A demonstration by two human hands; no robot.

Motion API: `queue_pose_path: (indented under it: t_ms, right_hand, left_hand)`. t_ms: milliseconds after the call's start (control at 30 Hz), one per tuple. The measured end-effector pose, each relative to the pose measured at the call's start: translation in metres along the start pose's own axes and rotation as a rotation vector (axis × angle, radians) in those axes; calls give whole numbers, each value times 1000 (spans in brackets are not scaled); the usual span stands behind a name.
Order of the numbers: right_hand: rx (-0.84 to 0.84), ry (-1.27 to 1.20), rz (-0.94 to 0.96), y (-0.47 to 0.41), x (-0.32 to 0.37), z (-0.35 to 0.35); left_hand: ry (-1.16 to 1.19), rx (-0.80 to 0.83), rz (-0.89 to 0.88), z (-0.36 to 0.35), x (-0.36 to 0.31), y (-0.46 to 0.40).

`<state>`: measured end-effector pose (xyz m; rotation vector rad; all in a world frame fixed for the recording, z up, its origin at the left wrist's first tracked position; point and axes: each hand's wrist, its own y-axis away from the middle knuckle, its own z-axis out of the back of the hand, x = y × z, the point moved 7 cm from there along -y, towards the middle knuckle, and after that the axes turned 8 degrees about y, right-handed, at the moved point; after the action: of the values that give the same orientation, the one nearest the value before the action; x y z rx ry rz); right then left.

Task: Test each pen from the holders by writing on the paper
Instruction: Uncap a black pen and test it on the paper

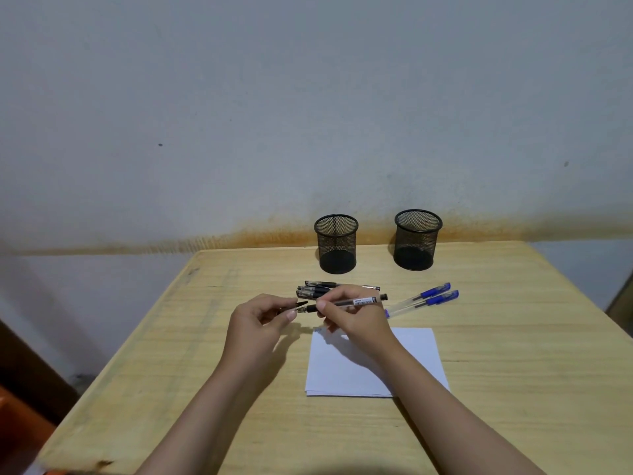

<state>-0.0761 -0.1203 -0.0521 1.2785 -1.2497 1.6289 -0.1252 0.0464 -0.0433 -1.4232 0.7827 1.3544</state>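
A pale wooden bench [171, 337] stands against a grey wall [308, 97] that has a rusty orange stain along its lower edge. A person's two bare forearms reach in from the near edge.

The left hand [260, 323] hovers above the bench left of centre, its grip pinching a dark pen cap [297, 307] between thumb and fingers. Just to its right, the right hand [352, 317] pinches a clear-barrelled black pen [356, 301], held roughly level, its tip pointing left and almost meeting the cap.

Just behind the hands, a small cluster of capped black pens [317, 290] lies flat on the bench. Farther back, an empty black mesh pen holder [336, 243] stands upright.

Nearer than the hands, below the right wrist, a white sheet of paper [404, 358] lies flat on the bench, with a faint mark by its far left corner, too small to read.

To the right, two clear pens with blue caps [435, 296] lie side by side, slanting away to the far right. Behind them stands a second black mesh holder [417, 238], also empty, well apart from the first.
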Motion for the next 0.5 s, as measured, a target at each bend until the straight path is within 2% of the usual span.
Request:
queue_pose_path:
  t_ms: [133, 500]
  right_hand:
    - [-36, -35, 16, -2, 3, 8]
    - [29, -49, 38, 1, 8, -2]
  left_hand:
    - [-35, -3, -51, 6, -3, -4]
    - [-66, 46, -137, -7, -13, -2]
